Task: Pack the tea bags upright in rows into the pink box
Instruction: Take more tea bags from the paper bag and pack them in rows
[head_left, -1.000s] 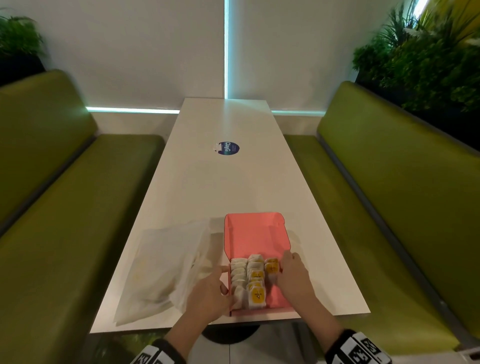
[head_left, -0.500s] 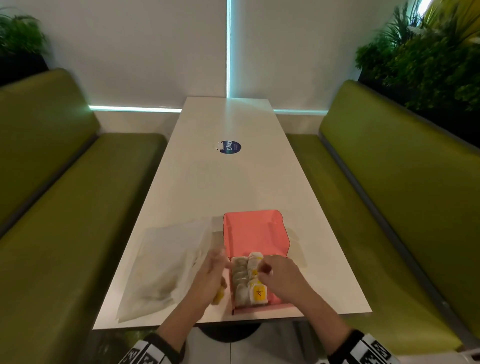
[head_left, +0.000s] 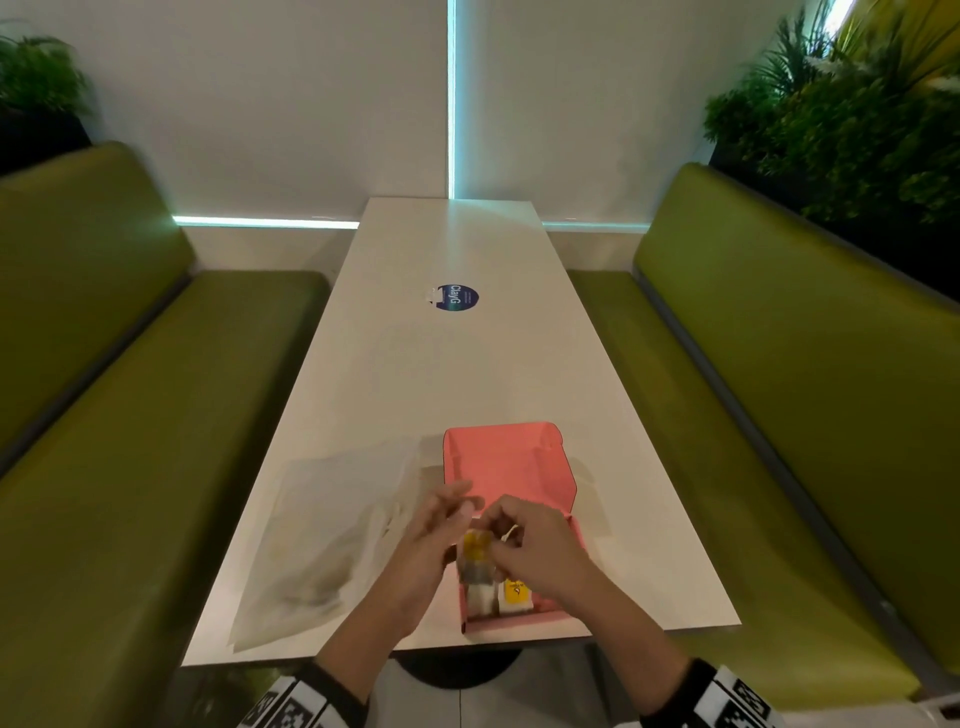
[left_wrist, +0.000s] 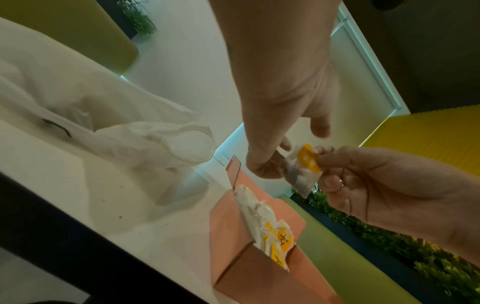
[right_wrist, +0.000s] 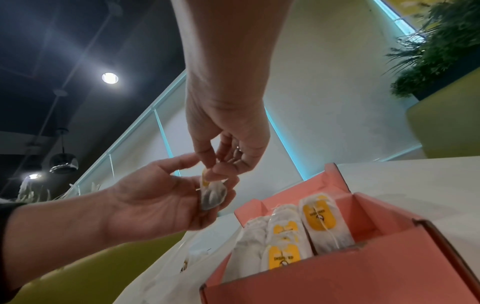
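Both hands hold 1 tea bag (left_wrist: 302, 167) in the air just above the pink box (head_left: 511, 460). The left hand (head_left: 431, 540) has its grip pinching the bag's lower edge; the right hand (head_left: 540, 545) has its grip pinching the yellow tag at the top. The bag is a translucent white pouch with dark contents. Packed tea bags (right_wrist: 293, 236) stand upright in rows inside the box. A white plastic bag (head_left: 327, 535) lies on the worktop (head_left: 441, 374) at 9 o'clock of the box.
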